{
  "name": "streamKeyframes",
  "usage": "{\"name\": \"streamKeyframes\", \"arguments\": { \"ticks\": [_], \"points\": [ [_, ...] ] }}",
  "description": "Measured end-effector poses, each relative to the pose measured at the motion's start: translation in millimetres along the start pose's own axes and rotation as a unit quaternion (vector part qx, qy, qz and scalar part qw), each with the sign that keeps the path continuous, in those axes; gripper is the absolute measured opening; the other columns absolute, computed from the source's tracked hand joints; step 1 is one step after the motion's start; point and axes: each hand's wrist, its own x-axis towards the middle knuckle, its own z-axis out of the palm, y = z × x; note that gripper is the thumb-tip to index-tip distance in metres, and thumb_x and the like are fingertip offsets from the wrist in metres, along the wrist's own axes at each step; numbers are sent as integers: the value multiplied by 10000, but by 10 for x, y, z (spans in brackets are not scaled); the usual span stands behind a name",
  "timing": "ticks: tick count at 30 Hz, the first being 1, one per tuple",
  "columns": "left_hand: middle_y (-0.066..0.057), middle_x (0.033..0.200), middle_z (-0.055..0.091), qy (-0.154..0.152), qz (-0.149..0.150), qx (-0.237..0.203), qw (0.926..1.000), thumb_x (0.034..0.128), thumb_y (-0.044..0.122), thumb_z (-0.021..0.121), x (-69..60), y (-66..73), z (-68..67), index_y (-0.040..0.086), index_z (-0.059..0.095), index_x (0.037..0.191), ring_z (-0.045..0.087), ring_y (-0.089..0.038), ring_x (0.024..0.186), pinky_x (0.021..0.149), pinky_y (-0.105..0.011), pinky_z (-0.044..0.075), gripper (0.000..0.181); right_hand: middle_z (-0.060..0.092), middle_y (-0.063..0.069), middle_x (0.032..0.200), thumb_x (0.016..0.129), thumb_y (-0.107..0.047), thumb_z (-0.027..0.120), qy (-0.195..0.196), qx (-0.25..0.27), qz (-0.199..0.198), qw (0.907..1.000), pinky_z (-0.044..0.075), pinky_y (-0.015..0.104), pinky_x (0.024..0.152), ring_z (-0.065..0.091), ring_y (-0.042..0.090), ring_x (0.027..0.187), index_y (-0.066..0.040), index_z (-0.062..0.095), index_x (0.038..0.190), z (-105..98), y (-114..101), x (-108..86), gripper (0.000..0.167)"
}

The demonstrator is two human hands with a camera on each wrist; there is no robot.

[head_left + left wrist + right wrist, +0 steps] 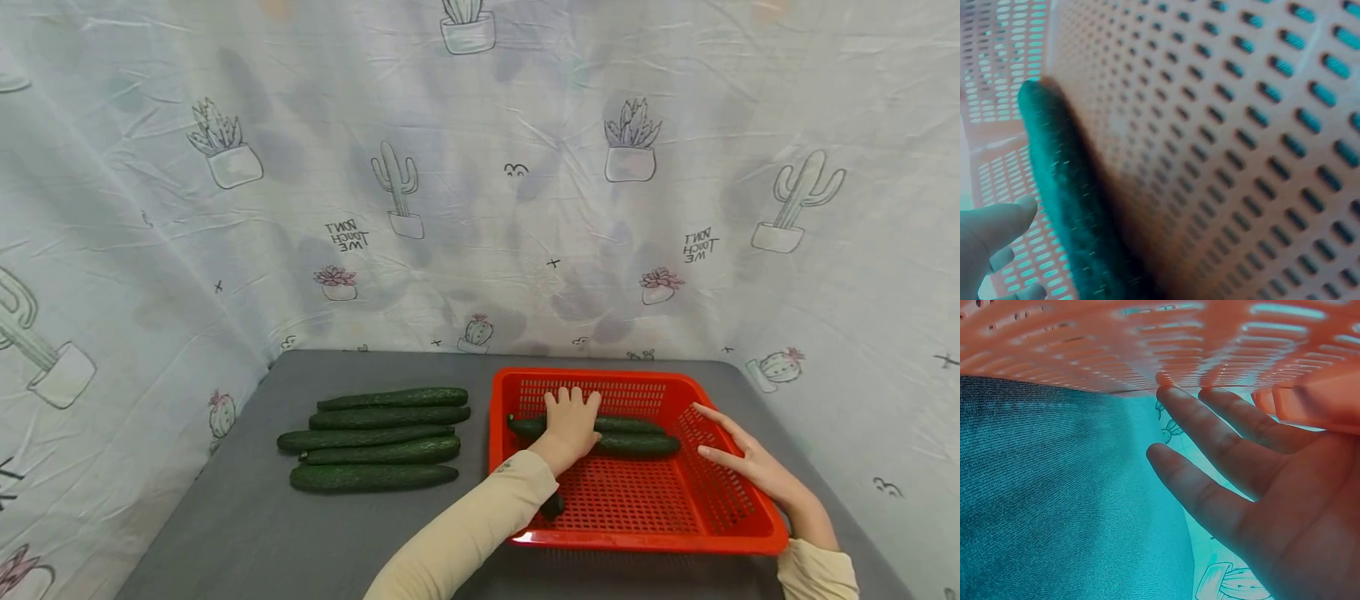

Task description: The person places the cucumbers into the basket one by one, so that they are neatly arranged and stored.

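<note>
My left hand [572, 427] is inside the red plastic basket [738, 543], its fingers spread above two dark green cucumbers lying side by side, the rear cucumber [630, 425] and the front cucumber [637, 445]. Part of both is hidden beneath that hand. Under the left forearm, the dark end of another cucumber [552, 506] shows. In the left wrist view, the thumb and fingertips stay apart from a cucumber [1063, 181] by the perforated wall. At the basket's right side, my right hand [765, 471] holds the rim, with thumb inside and several straight fingers [1204, 490] along the outside.
Several cucumbers [378, 454] lie in a rough row on the grey tabletop [225, 517], left of the basket. A pale curtain [480, 208] printed with cactus drawings surrounds the table at the back and sides.
</note>
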Motion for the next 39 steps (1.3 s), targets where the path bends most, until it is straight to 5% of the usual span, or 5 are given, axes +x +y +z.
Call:
{"name": "streamKeyframes", "arguments": {
  "ticks": [6, 12, 20, 25, 39],
  "points": [
    [-18, 1269, 460, 246, -8, -84, 9997, 833, 534, 604, -21, -22, -132, 299, 388, 1320, 423, -255, 1193, 997, -458, 333, 583, 230, -8, 1493, 957, -182, 494, 13, -124, 50, 9999, 299, 583, 881, 203, -208, 1178, -210, 218, 1475, 13, 4, -3, 588],
    [-28, 1183, 482, 626, -152, -338, 9974, 828, 518, 625, -60, -81, -275, 269, 433, 1229, 455, -258, 1107, 952, -457, 341, 510, 198, 53, 1512, 954, -170, 495, -13, 54, 20, 10000, 240, 663, 882, 177, -223, 1180, -194, 218, 1476, 28, 4, 3, 592],
    [-24, 1115, 485, 1188, -142, -86, 9928, 839, 549, 587, -141, -161, -424, 259, 437, 1196, 456, -238, 1007, 874, -416, 360, 483, 195, 48, 1516, 955, -169, 496, -11, 64, -23, 10000, 223, 680, 883, 165, -231, 1183, -183, 214, 1478, 28, 11, 13, 594],
    [-27, 1118, 471, 1278, -161, -294, 9912, 846, 554, 573, -218, -217, -523, 265, 444, 1190, 442, -246, 1014, 887, -429, 346, 467, 203, -8, 1513, 953, -163, 499, 10, 82, -36, 10000, 220, 681, 889, 164, -234, 1191, -187, 219, 1476, 25, 24, 8, 594],
    [-27, 1057, 490, 1576, -173, -795, 9841, 854, 564, 550, -519, -410, -731, 246, 482, 1142, 437, -239, 937, 814, -420, 365, 434, 185, 108, 1520, 953, -151, 499, 44, 36, -101, 9999, 227, 682, 876, 149, -211, 1207, -184, 218, 1477, 30, 4, -18, 595]
  ]
}}
